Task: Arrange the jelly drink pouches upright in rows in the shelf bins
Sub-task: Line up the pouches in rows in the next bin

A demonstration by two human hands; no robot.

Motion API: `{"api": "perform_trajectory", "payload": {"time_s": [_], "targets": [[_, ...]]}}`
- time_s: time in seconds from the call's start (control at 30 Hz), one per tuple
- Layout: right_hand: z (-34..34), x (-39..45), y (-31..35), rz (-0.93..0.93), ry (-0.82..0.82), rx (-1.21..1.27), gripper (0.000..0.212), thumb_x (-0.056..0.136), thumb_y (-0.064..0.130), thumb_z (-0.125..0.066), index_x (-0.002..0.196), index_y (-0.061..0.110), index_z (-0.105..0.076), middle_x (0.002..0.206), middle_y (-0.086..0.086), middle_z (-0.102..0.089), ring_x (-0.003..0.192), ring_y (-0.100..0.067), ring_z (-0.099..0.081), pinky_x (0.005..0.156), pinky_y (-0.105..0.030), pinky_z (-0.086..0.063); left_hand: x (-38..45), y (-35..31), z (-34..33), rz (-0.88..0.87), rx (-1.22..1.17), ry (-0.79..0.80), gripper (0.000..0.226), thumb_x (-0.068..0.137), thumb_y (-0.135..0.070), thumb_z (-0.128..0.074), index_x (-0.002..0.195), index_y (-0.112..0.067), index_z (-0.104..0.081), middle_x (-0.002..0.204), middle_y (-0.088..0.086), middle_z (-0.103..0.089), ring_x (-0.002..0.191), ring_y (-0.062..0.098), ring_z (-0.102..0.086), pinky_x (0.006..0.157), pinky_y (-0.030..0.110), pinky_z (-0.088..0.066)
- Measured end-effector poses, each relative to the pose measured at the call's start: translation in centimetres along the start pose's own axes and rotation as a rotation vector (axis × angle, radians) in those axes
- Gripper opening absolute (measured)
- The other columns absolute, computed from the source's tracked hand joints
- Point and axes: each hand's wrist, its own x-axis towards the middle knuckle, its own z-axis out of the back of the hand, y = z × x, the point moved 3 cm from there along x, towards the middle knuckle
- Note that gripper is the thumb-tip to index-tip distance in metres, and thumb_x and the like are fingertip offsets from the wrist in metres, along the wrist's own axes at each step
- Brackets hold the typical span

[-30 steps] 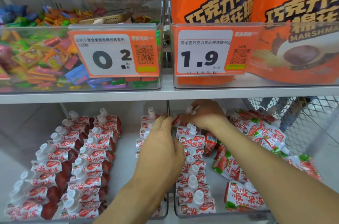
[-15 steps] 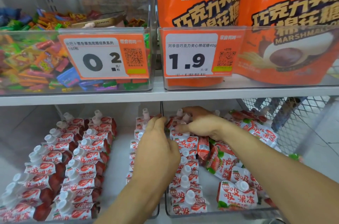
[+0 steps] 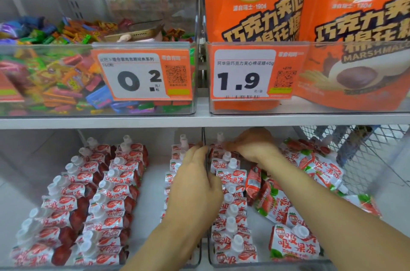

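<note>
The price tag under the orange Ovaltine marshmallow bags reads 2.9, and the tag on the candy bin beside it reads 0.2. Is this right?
Not quite. In the head view, the price tag in front of the orange Ovaltine marshmallow bags reads 1.9, not 2.9. The tag on the candy bin beside it does read 0.2.

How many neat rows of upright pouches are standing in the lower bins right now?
4. Two rows fill the left bin's left half, a third runs behind the left hand, a fourth lines the right bin's left wall. Hands may hide others.
</note>
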Motion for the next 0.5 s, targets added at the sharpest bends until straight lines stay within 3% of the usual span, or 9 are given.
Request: {"api": "perform_trajectory", "payload": {"time_s": [0.1, 0.27, 0.33, 0.4, 0.5], "targets": [[0.3, 0.0, 1.4, 0.03, 0.0, -0.257, 0.069, 0.081, 0.079, -0.048, 0.09, 0.016, -0.073, 0.088, -0.003, -0.068, 0.083, -0.022, -0.063, 0.069, -0.027, -0.045, 0.2, 0.2, 0.1, -0.027, -0.001, 0.003, 0.054, 0.083, -0.002, -0.053, 0.133, -0.021, -0.05, 0.131, -0.009, -0.049, 0.118, 0.006, -0.046, 0.083, -0.011, -0.013], [-1.1, 0.0, 2.3, 0.009, 0.046, -0.274, 0.056, 0.079, 0.073, -0.061, 0.088, 0.018, -0.071, 0.094, -0.002, -0.071, 0.084, -0.019, -0.061, 0.071, -0.027, -0.043, 0.3, 0.3, 0.2, -0.054, -0.007, 0.016, 0.055, 0.084, -0.004, -0.052, 0.136, -0.021, -0.046, 0.133, -0.009, -0.046, 0.119, 0.006, -0.044, 0.089, -0.003, -0.014], [-0.8, -0.1, 2.2, 0.014, 0.115, -0.17, 0.056, 0.075, 0.071, -0.067, 0.094, 0.019, -0.075, 0.099, -0.001, -0.073, 0.091, -0.019, -0.066, 0.077, -0.028, -0.05, 0.2, 0.3, 0.2, -0.057, -0.017, 0.017, 0.054, 0.084, -0.004, -0.052, 0.135, -0.021, -0.046, 0.132, -0.01, -0.046, 0.116, 0.004, -0.042, 0.086, -0.008, -0.012], [-0.1, -0.2, 1.4, 0.005, 0.205, 0.109, 0.048, 0.077, 0.064, -0.071, 0.096, 0.02, -0.077, 0.1, 0.0, -0.074, 0.092, -0.017, -0.069, 0.084, -0.031, -0.057, 0.2, 0.4, 0.3, -0.051, -0.03, 0.017, 0.053, 0.086, -0.005, -0.051, 0.136, -0.022, -0.046, 0.134, -0.011, -0.044, 0.118, 0.002, -0.041, 0.084, -0.01, -0.01], [-0.3, -0.6, 0.2, -0.066, 0.414, 0.448, 0.054, 0.07, 0.056, -0.082, 0.107, 0.018, -0.072, 0.105, 0.002, -0.074, 0.097, -0.013, -0.07, 0.083, -0.032, -0.06, 0.1, 0.6, 0.2, -0.033, -0.027, 0.018, 0.053, 0.089, -0.009, -0.049, 0.14, -0.022, -0.042, 0.142, -0.011, -0.04, 0.127, 0.006, -0.04, 0.096, 0.001, -0.016]]}}
